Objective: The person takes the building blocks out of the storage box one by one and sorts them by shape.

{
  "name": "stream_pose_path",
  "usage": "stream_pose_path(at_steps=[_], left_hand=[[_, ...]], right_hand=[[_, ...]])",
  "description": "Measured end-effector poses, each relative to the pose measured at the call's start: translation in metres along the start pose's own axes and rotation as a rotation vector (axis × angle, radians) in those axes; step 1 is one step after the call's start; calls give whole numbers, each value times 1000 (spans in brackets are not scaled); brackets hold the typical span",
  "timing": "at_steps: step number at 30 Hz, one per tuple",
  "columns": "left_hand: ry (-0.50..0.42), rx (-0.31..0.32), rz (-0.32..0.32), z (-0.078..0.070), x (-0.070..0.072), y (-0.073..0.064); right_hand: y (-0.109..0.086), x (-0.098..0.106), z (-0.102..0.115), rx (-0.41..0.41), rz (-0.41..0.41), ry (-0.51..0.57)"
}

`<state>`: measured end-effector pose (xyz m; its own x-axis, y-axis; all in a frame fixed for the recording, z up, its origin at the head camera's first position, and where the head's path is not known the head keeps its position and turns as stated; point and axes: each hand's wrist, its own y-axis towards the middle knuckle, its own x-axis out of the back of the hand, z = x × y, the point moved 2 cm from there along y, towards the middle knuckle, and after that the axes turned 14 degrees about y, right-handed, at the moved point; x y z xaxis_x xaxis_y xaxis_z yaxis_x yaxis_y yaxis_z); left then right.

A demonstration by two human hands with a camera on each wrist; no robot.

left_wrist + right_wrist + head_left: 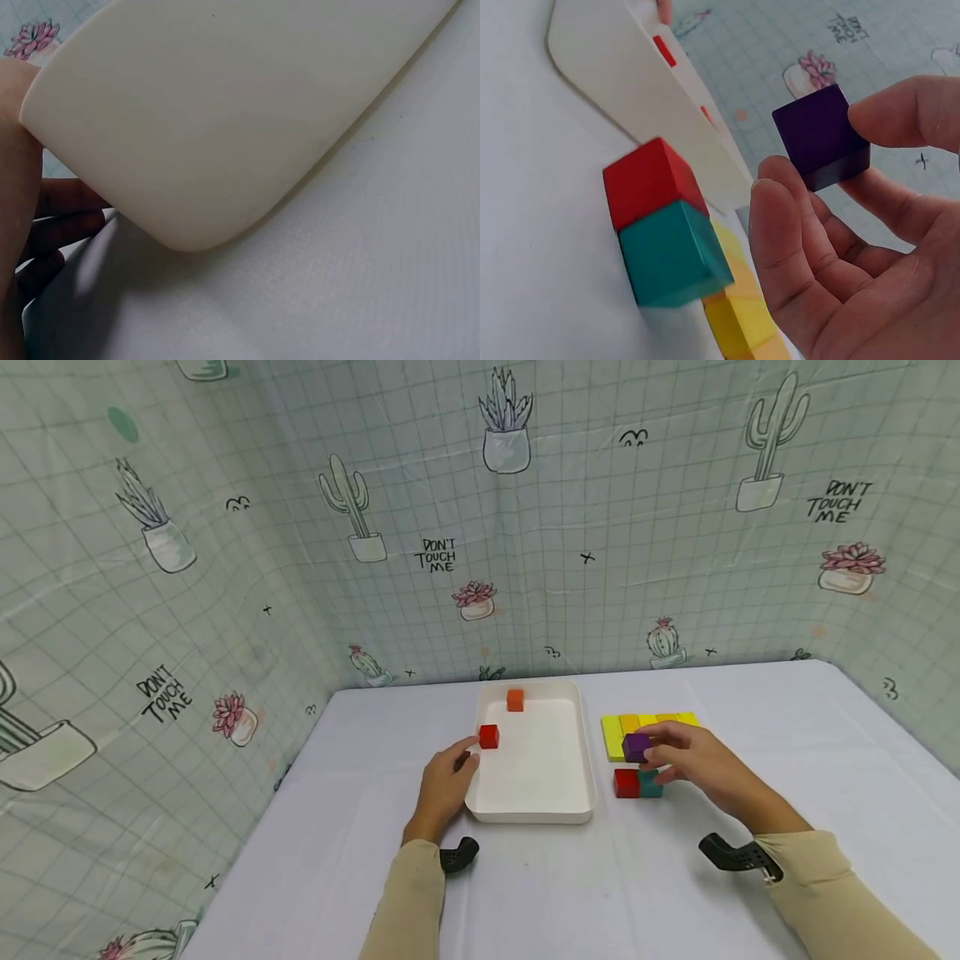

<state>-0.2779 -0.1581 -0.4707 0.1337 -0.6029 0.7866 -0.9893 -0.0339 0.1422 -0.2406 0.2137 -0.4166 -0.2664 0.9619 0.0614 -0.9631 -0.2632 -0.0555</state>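
Observation:
My right hand (693,756) pinches a purple cube (821,135) between thumb and fingertips, raised over the yellow blocks in the head view. Just below it on the table, a red cube (652,180) and a teal cube (671,259) sit side by side. My left hand (444,785) is at the left side of a white tray (532,817), its fingertips right at the rim. In the left wrist view several of its fingers (64,232) show outside the tray wall. Inside the tray lie a red cube (489,737) near the left wall and an orange cube (515,700) toward the back.
A group of yellow and orange-yellow blocks (611,739) lies to the right of the tray, behind the red and teal pair. The white-covered table (525,893) ends at a wall of patterned cloth (570,610) behind and at the sides.

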Motion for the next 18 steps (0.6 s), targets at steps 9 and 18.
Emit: stream_pose_path(at_steps=[9, 18], left_hand=[[-8, 13, 0, 0, 1, 0], [-5, 7, 3, 0, 0, 1]], right_hand=[[-13, 29, -9, -74, 21, -33], [-21, 48, -27, -179, 30, -49]])
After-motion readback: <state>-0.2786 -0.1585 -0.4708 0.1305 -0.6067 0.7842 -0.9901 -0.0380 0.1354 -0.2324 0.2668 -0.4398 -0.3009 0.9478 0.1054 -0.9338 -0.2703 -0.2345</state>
